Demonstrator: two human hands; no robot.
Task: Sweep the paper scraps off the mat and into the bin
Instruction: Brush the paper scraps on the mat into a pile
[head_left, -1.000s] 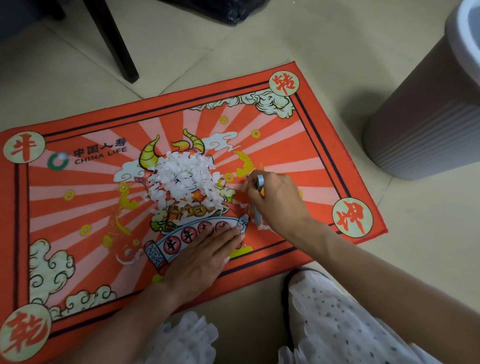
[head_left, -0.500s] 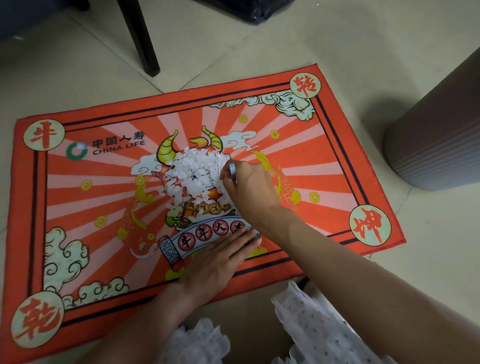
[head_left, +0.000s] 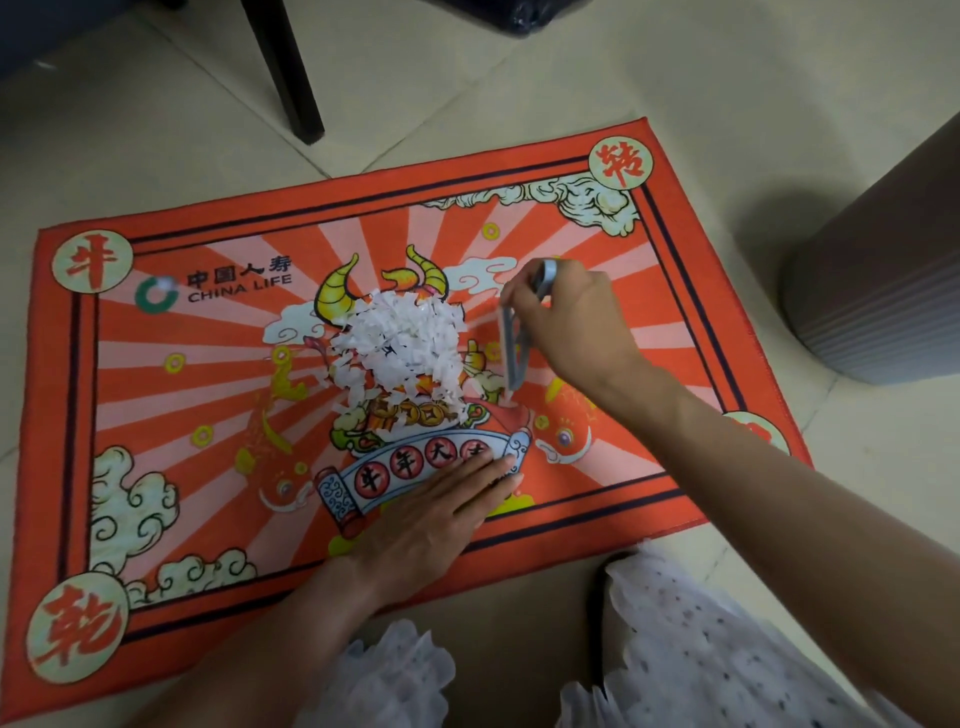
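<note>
A red printed mat lies on the tiled floor. A heap of white paper scraps sits at its middle. My right hand is shut on a small grey brush or scraper, whose blade stands just right of the heap. My left hand lies flat on the mat's near part, fingers together, below the heap. The ribbed grey bin stands on the floor past the mat's right edge, its rim out of frame.
A dark chair leg stands on the floor beyond the mat's far edge. A black bag lies at the top of the view. My white dotted skirt covers the near floor.
My right hand with the grey tool pushed left against the heap, then drew back right and up, away from it. The scraps sit more tightly heaped. My left hand stayed flat.
</note>
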